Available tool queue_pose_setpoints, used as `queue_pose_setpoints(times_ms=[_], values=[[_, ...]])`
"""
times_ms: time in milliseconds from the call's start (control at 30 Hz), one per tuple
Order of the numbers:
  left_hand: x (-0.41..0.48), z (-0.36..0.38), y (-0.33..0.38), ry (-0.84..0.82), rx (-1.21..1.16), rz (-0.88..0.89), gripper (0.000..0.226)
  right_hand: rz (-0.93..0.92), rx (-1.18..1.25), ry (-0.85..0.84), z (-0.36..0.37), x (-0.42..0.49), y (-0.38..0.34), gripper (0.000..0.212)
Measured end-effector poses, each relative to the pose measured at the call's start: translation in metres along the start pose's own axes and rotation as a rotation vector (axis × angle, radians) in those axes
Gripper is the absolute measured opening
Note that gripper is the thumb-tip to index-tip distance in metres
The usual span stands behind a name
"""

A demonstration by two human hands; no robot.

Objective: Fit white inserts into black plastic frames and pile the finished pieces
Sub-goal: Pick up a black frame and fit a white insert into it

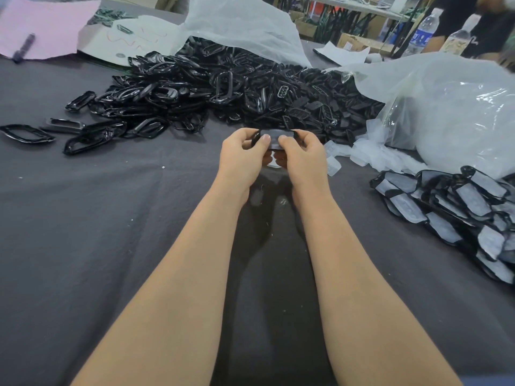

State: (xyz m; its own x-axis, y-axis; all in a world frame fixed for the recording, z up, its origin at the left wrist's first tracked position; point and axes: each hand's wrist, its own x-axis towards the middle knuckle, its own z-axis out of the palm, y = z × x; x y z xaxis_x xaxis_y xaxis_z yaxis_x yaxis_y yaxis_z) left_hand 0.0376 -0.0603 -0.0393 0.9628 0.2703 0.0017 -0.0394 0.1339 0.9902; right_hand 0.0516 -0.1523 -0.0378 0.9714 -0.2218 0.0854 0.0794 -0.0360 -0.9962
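Dark-clothed table [97,232], frame heap [195,87] far, finished pile [459,213] right for reach; left hand [242,154] and right hand [301,154] fingers pinch one frame [274,137], thumbs seating its insert

Right edge cuts off the finished pile [459,207].

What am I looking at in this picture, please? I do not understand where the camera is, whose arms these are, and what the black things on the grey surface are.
There is no machine here. The one picture comes from a camera worn on a person's head, looking down at their own bare arms. The left hand and right hand together pinch one black frame with a whitish insert on it, above the grey cloth-covered table. Behind lies a big heap of empty black frames. On the right is the pile of finished pieces, beside a clear plastic bag and loose white inserts.
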Motion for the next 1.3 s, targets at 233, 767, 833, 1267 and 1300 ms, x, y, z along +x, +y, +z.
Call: queue_pose_setpoints(times_ms=[233, 767, 833, 1267, 1300], values=[[0.0004, -0.0011, -0.0001, -0.019, -0.133, -0.028, 0.007, -0.036, 0.024, -0.015, -0.0017, -0.0004, 0.0003, 0.018], [0.0005, -0.0005, -0.0008, 0.084, 0.058, 0.038, 0.004, -0.119, -0.136, -0.028, -0.002, -0.0044, 0.0041, 0.011], [0.0002, -0.0006, -0.001, 0.084, 0.062, 0.031, 0.004, -0.144, -0.133, -0.027, -0.0021, -0.0045, 0.0042, 0.011], [0.0026, -0.0019, -0.0046, 0.064, 0.293, 0.104, 0.007, -0.14, -0.2, -0.065, -0.0011, -0.0051, 0.0051, 0.019], [0.0027, -0.0025, -0.0047, 0.07, 0.271, 0.091, 0.008, -0.14, -0.21, -0.091, -0.0008, -0.0057, 0.0048, 0.022]])
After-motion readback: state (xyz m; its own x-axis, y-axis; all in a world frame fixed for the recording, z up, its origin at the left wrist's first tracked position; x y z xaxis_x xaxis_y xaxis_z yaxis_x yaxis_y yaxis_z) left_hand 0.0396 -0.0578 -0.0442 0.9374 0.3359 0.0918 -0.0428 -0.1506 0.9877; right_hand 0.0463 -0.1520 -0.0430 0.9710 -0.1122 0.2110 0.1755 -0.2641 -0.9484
